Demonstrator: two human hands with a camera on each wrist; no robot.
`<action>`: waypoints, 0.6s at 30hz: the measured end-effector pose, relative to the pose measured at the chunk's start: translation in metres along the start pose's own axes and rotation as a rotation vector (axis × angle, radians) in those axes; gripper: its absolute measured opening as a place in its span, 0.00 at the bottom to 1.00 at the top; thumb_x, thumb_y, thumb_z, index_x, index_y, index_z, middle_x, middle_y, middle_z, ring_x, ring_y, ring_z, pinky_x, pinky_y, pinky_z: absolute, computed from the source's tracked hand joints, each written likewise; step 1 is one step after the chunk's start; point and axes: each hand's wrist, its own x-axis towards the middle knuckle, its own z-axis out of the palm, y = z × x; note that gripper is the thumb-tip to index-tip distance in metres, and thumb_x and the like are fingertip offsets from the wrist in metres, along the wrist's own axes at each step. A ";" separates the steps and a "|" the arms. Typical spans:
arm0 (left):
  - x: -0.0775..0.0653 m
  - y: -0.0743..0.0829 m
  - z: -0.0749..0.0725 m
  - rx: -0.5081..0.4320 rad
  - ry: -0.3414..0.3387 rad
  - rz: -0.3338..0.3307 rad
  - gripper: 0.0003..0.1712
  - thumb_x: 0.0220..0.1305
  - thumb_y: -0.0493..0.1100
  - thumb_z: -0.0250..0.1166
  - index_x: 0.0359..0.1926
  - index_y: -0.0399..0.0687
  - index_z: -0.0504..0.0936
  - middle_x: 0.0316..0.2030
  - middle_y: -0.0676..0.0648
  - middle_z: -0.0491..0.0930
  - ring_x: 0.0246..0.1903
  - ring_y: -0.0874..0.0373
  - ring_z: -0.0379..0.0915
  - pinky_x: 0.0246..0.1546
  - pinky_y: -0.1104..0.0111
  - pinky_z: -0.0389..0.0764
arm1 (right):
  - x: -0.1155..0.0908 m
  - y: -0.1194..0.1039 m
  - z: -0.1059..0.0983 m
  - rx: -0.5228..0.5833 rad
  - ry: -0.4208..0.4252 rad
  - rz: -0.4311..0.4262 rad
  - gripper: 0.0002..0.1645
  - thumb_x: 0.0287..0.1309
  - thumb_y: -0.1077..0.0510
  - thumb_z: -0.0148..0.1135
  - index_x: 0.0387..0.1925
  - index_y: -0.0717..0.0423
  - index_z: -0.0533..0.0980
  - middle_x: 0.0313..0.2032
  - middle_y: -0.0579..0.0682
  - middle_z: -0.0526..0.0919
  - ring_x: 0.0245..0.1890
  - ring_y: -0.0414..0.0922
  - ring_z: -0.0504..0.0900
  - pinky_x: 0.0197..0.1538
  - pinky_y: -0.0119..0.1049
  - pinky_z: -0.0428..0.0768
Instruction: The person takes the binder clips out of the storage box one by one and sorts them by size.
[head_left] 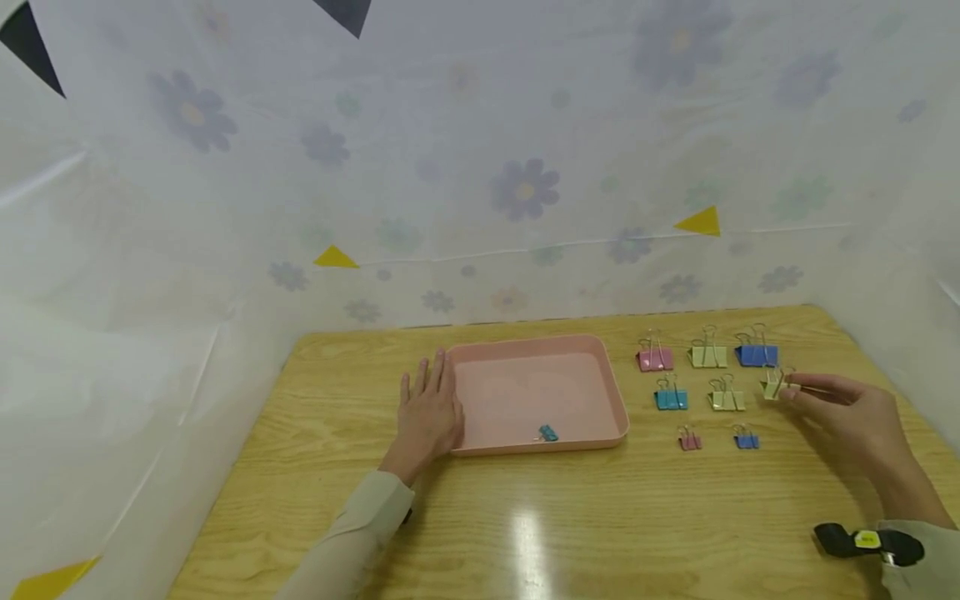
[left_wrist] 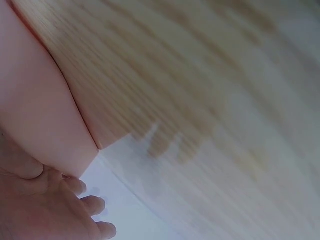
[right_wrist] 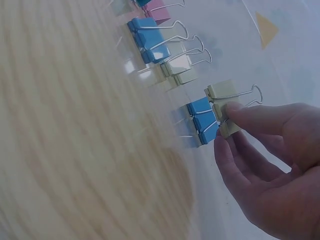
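Note:
My right hand [head_left: 862, 421] pinches a pale green binder clip [head_left: 772, 388] between thumb and fingers, at the right end of the clip rows. In the right wrist view that clip [right_wrist: 218, 91] overlaps a blue binder clip [right_wrist: 200, 112]. My left hand [head_left: 429, 410] lies along the left side of a pink tray [head_left: 525, 387], fingers straight and pointing to the back. Its thumb side touches the tray wall. Inside the tray, near its front wall, lies a small teal binder clip [head_left: 549, 433].
Right of the tray, binder clips stand in rows: pink [head_left: 655, 360], pale green [head_left: 708, 358] and blue [head_left: 757, 357] at the back; teal [head_left: 671, 400] and pale yellow [head_left: 727, 401] midway; small pink [head_left: 690, 443] and small blue [head_left: 746, 442] in front. A flowered sheet [head_left: 450, 167] encloses the wooden table [head_left: 450, 533].

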 end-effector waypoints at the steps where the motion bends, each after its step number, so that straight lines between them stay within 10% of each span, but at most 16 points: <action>1: 0.000 0.000 0.001 0.001 -0.001 0.000 0.36 0.81 0.47 0.39 0.82 0.40 0.43 0.82 0.43 0.40 0.79 0.41 0.39 0.76 0.42 0.42 | 0.000 0.001 0.000 -0.016 0.000 0.002 0.23 0.63 0.47 0.72 0.55 0.56 0.83 0.37 0.14 0.78 0.35 0.17 0.77 0.34 0.18 0.77; 18: 0.001 -0.002 0.004 0.034 -0.016 -0.002 0.37 0.81 0.48 0.37 0.83 0.41 0.40 0.82 0.44 0.38 0.80 0.42 0.37 0.76 0.42 0.42 | 0.005 0.005 0.002 -0.093 -0.027 0.030 0.32 0.63 0.42 0.71 0.56 0.62 0.82 0.36 0.14 0.77 0.37 0.16 0.70 0.34 0.19 0.74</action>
